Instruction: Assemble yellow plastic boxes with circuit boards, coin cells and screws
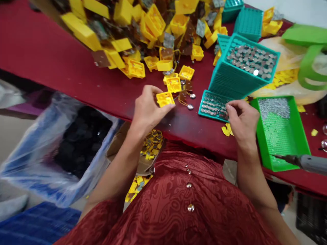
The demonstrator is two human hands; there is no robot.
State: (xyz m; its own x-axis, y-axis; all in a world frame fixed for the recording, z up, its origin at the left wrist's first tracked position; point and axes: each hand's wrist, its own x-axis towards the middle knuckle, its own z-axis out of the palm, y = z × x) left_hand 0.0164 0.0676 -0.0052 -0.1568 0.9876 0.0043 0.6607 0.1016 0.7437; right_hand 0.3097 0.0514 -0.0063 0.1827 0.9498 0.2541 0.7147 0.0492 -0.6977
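My left hand point(148, 107) grips a small open yellow plastic case point(165, 99) between thumb and fingers, just above the table's front part. Over the right end of a flat teal tray point(219, 117), my right hand point(244, 120) has thumb and fingertips pinched together; what is between them is too small to make out. Rows of round silvery button cells point(212, 104) fill much of that tray. Next to the left hand lie more open yellow cases point(173, 84), with thin wires running to round metal discs point(190, 107).
Behind the flat tray rises a stack of teal trays point(230, 80) topped with cells. A green bin point(304, 136) of small metal parts stands right, with an electric screwdriver point(306, 161) over it. Yellow cases point(122, 56) heap at the back. A lined crate point(33, 163) sits lower left.
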